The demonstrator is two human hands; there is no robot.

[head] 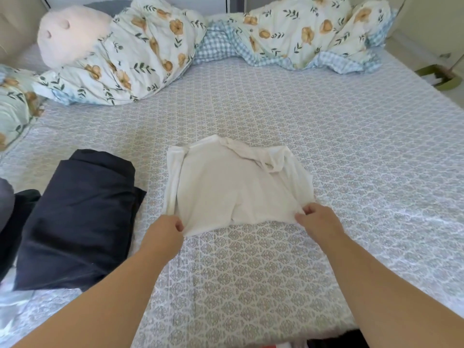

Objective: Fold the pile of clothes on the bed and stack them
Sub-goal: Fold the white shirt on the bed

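Both bare forearms reach out from the near edge of the bed (351, 172), with its grey-and-white patterned sheet, and the action is on the white soft-cotton garment (233, 187) lying mid-bed, just ahead of the hands. Left hand (165, 232) pinches the garment's near left corner, fingers (179, 226) curled round the hem; right hand (319, 222) pinches the near right corner the same way, cloth bunched at the grip. That white piece looks partly folded already, sides tucked in and a sleeve or collar rumpled at its far right, so one more fold probably finishes it. Over by the bed's left edge sits a dark navy folded garment (80, 217), done by the look of it and the likely start of the stack. More cloth peeks in at the near edge and far left, too cropped to identify, so I'd judge several items remain. Floral duvet (150, 54) and pink plush toy (72, 33) crowd the far edge.
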